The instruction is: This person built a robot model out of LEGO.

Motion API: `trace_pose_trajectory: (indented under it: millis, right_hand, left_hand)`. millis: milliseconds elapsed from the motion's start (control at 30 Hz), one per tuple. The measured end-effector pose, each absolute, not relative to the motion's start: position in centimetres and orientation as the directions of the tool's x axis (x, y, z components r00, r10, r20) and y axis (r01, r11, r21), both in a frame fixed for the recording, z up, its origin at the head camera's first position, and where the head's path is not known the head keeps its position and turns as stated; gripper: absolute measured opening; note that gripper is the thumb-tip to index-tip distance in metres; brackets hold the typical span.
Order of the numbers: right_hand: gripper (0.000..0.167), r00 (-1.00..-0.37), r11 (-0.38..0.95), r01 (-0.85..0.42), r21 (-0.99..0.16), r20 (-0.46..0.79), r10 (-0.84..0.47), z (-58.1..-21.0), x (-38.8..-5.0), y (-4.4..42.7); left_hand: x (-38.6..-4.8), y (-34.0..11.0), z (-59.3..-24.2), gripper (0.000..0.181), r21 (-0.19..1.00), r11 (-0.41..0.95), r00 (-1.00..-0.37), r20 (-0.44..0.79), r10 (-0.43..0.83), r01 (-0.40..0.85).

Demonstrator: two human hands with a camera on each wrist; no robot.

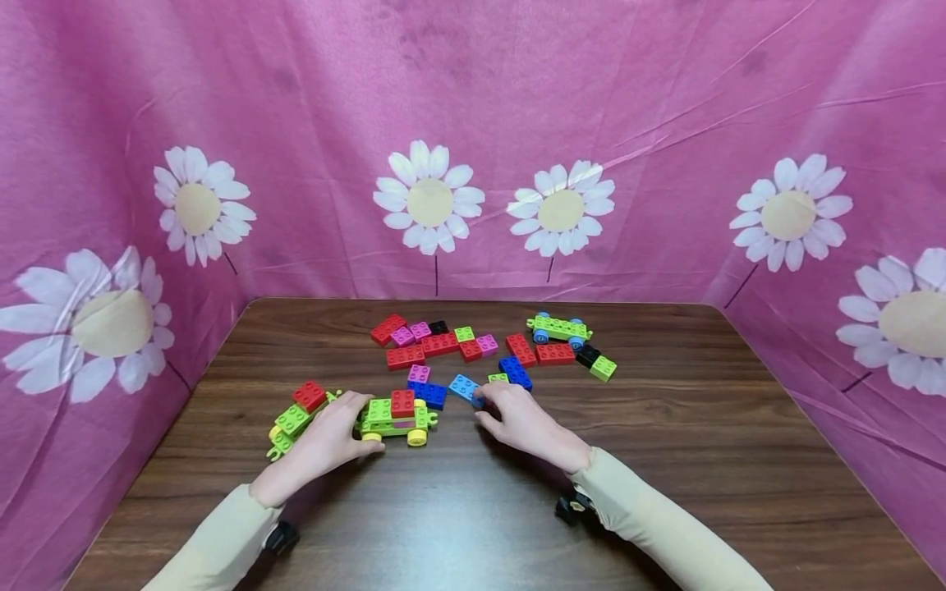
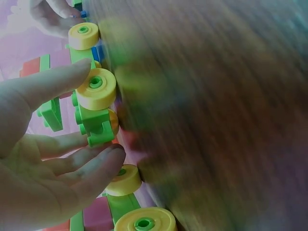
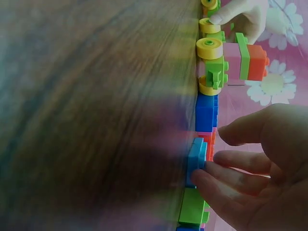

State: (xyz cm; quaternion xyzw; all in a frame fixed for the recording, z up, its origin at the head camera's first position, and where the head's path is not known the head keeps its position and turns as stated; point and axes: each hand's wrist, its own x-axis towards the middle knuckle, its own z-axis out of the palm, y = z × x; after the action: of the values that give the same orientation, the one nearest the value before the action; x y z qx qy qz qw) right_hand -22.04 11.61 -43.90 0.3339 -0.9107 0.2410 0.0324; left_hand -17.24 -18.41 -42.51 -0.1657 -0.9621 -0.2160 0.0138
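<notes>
Near the table's left side, my left hand [image 1: 328, 431] holds the rear end of a green toy car [image 1: 382, 428] with yellow wheels and a red brick on top. In the left wrist view, the thumb lies by a yellow wheel [image 2: 96, 89] and the fingers are on the car's far side. A second yellow-wheeled car [image 1: 291, 420] stands left of that hand, partly hidden by it. My right hand [image 1: 528, 419] reaches to a light-blue brick [image 1: 463, 386]. In the right wrist view, its fingertips touch the light-blue brick [image 3: 195, 156], while the thumb stays apart.
Dark blue bricks [image 1: 427, 395] and a pink brick [image 1: 419, 373] lie between the hands. Farther back are several red bricks [image 1: 441, 343], pink and black ones. A green chassis [image 1: 559, 328] with blue wheels stands at the back right. Pink flowered cloth [image 1: 488, 98] surrounds the table.
</notes>
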Motion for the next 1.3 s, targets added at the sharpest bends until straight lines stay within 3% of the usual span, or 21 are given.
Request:
trace_pose_trajectory:
  millis: [500,833,1133,1300]
  right_hand:
    - [0.02,-0.773,0.685,-0.629,-0.367,0.202,-0.602,-43.7,-19.5,13.9]
    - [0.017,-0.783,0.702,-0.616,-0.357,0.174,-0.598,-43.6,-18.1,14.3]
    - [0.018,-0.754,0.671,-0.651,-0.356,0.201,-0.625,-43.6,-17.0,14.3]
    - [0.018,-0.754,0.672,-0.652,-0.35,0.201,-0.626,-43.6,-16.6,14.2]
  left_hand:
    - [-17.1,-18.3,-42.5,0.07,0.42,0.835,-0.935,0.149,0.322,0.355]
    - [-16.3,-17.5,-41.5,0.066,0.45,0.81,-0.923,0.261,0.284,0.376]
    - [-14.5,-15.1,-39.7,0.063,0.396,0.744,-0.807,0.499,0.317,0.537]
    - [-13.5,-13.2,-39.3,0.062,0.376,0.694,-0.765,0.499,0.406,0.614]
